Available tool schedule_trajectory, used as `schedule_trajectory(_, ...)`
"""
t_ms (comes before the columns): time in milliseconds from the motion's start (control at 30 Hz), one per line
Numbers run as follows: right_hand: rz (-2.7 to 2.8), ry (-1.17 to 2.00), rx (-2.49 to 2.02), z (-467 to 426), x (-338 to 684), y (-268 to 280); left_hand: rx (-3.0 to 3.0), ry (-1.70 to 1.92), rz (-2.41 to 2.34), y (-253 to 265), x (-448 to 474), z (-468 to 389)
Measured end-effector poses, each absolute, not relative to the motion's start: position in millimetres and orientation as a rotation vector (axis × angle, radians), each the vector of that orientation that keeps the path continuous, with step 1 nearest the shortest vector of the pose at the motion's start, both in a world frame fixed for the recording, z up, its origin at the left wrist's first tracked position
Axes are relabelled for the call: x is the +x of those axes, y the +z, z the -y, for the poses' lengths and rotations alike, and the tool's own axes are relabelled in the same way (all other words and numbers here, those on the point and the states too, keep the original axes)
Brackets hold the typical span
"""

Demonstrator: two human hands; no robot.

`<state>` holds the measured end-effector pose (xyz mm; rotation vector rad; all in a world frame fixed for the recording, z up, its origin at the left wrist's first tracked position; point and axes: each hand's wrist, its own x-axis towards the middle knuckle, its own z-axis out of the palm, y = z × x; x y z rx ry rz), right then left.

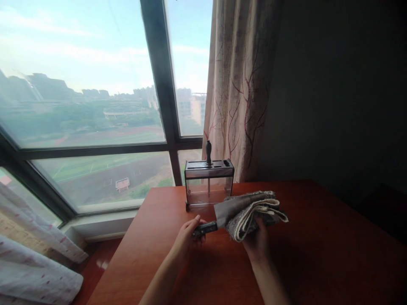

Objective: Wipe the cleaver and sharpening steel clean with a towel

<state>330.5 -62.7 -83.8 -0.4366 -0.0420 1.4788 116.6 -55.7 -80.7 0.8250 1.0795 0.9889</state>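
Window: on my feed, the window (89,84) filled the left, with pale bedding (34,271) in the lower left corner.
Left hand: my left hand (187,237) was closed around the dark handle of the knife (222,214), fingers wrapped over it.
Knife: the knife lay level above the table (318,254), handle to the left, its broad blade running right into the cloth, directly between the two hands.
Knife block: a clear knife block (209,183) stood behind the hands, one dark handle sticking up from its top.
Cloth: the folded grey cloth (254,212) lapped over the blade.
Right hand: my right hand (257,241) gripped the cloth from beneath, fingers mostly hidden.
Curtain: a patterned curtain (238,84) hung behind the block.
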Motion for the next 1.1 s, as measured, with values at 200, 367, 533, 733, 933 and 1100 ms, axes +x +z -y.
schedule_trajectory(200, 0.137, 1.555, -0.513, 69.4, 297.3, -95.2, 0.841, 1.037, -1.082, -86.0, 129.4, 58.7)
schedule_trajectory(367, 0.226, 1.638, -0.518, 76.1, 279.3, -96.7, 0.839, 1.199, -1.099, -85.0, 137.9, 69.8)
schedule_trajectory(533, 0.395, 1.529, -0.627, 79.2, 273.9, -91.2, 0.923, 1.279, -1.124, -85.4, 136.4, 69.2)
schedule_trajectory(733, 0.561, 1.391, -0.743, 80.2, 270.9, -88.2, 0.944, 1.290, -1.129, -82.6, 128.6, 64.6)
schedule_trajectory(933, 0.555, 1.335, -0.755, 76.8, 277.0, -84.0, 0.891, 1.211, -1.087, -73.1, 122.6, 61.6)
schedule_trajectory(1100, 0.364, 1.324, -0.671, 69.5, 296.0, -79.9, 0.877, 1.245, -1.062, -68.1, 111.1, 56.2)
